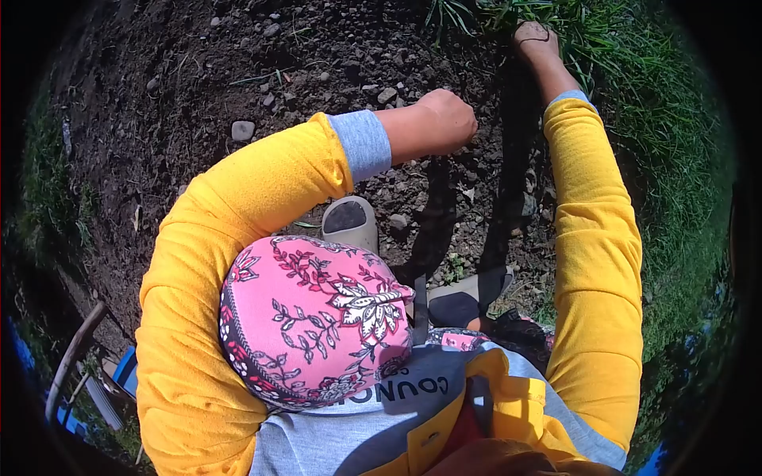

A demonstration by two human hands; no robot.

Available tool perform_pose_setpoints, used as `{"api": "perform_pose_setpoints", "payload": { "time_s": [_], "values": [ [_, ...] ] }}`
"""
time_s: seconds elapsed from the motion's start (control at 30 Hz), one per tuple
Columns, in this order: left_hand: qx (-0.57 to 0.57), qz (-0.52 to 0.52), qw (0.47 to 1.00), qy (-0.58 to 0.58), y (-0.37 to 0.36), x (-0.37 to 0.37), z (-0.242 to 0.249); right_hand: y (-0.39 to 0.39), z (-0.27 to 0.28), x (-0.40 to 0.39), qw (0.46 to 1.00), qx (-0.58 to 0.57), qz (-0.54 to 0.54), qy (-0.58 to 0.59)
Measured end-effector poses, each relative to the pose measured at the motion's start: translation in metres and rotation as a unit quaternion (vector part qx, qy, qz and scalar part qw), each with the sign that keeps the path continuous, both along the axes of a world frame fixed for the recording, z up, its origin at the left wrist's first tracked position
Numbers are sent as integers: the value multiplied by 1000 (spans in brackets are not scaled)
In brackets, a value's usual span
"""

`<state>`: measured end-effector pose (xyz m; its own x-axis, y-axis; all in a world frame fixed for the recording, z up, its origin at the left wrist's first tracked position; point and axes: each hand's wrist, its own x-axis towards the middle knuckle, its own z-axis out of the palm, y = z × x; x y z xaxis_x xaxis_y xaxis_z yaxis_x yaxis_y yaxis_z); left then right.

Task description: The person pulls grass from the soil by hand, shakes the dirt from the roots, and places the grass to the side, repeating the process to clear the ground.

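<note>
My left hand (pixel 446 123) is closed in a fist, back of the hand up, low over stony brown soil (pixel 357 47). Its fingertips and anything inside them are hidden. Farther forward and to the right, my right hand (pixel 536 41) is also closed, at the edge of the long green grass (pixel 611 47). A thin dark strand crosses its back. What its fingers grip cannot be made out.
My knee in pink floral cloth (pixel 317 317) rises between my arms. Two light clogs with dark toes, one here (pixel 351 226) and one here (pixel 456 305), stand on the soil. A grey stone (pixel 243 131) lies left; a curved wooden stick (pixel 71 357) is at lower left.
</note>
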<state>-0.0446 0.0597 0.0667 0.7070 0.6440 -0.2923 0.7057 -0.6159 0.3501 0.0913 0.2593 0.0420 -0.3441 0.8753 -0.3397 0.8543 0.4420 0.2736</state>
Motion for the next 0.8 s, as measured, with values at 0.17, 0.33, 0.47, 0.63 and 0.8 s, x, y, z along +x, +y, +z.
{"api": "perform_pose_setpoints", "payload": {
  "time_s": [0.17, 0.33, 0.47, 0.63, 0.8],
  "values": [
    [24, -7, 1000, -4, 1, -1, 3, 3, -11, 15, 997, 56, -6, 51],
    [16, 11, 1000, -8, 1, -2, -8, -5, -8, 24, 998, 50, -9, 27],
    [20, -2, 1000, -3, 0, 2, -6, -12, -1, 23, 999, 20, -13, -24],
    [16, -2, 1000, 1, 0, 3, -2, -15, -7, 14, 981, 59, -160, 91],
    [13, -9, 1000, 16, 0, 5, -3, -25, -15, 9, 998, 12, -49, -34]
  ]
}}
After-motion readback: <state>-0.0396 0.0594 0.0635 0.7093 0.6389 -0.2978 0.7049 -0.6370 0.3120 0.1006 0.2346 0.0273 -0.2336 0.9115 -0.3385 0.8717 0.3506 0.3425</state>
